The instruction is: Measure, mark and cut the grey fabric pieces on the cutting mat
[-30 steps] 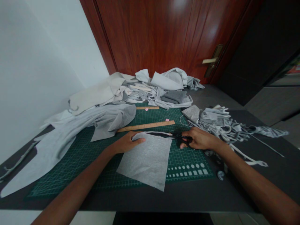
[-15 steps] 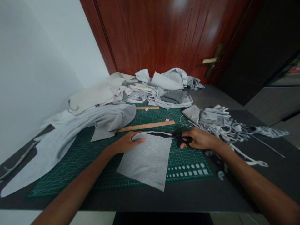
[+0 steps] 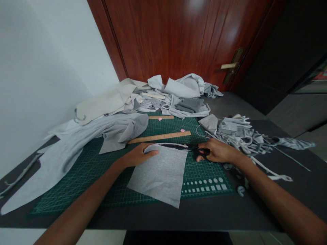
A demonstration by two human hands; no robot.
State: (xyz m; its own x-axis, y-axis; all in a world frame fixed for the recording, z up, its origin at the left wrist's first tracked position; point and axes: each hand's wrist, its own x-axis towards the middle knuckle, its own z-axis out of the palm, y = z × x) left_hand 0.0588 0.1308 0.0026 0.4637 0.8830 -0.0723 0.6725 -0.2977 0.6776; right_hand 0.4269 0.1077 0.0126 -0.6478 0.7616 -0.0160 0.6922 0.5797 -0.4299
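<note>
My left hand (image 3: pixel 139 154) pinches the upper left corner of a grey fabric piece (image 3: pixel 159 173), thumb on top. Black scissors (image 3: pixel 198 149) are in my right hand (image 3: pixel 217 150), its fingers through the handles. Their blades point left and lie along the fabric's top edge, where a narrow pale strip (image 3: pixel 170 145) stands apart from the rest. The fabric hangs over a green cutting mat (image 3: pixel 204 170). Just beyond my hands lies a wooden ruler (image 3: pixel 160 137), with a small pink piece (image 3: pixel 182 130) beside it.
A long grey cloth (image 3: pixel 63 149) spreads over the mat's left side. Piled fabric (image 3: pixel 184 88) lines the back by the door. Heaped scraps (image 3: pixel 240 132) sit to the right, near my right hand. A second ruler (image 3: pixel 165 117) lies farther back.
</note>
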